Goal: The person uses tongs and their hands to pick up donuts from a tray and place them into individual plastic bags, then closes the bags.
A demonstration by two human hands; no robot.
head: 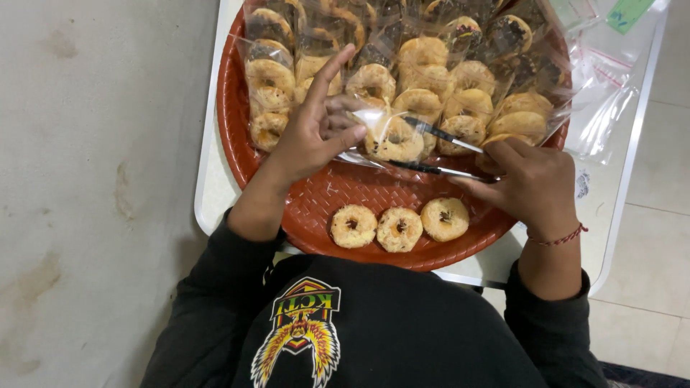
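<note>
A round red woven tray (302,208) on a small white table holds rows of ring-shaped cookies sealed in clear bags. My left hand (316,126) pinches the edge of a clear plastic bag (377,133) with a cookie (397,142) inside, over the tray's middle. My right hand (535,183) grips black-handled metal tongs (438,151) whose tips reach into that bag around the cookie. Three bare cookies (399,226) lie in a row at the tray's near edge.
Several bagged cookie stacks (424,65) fill the tray's far half. Empty clear zip bags (604,108) lie on the white table (618,208) at the right. A grey wall or floor surface runs along the left; pale tiles show at the right.
</note>
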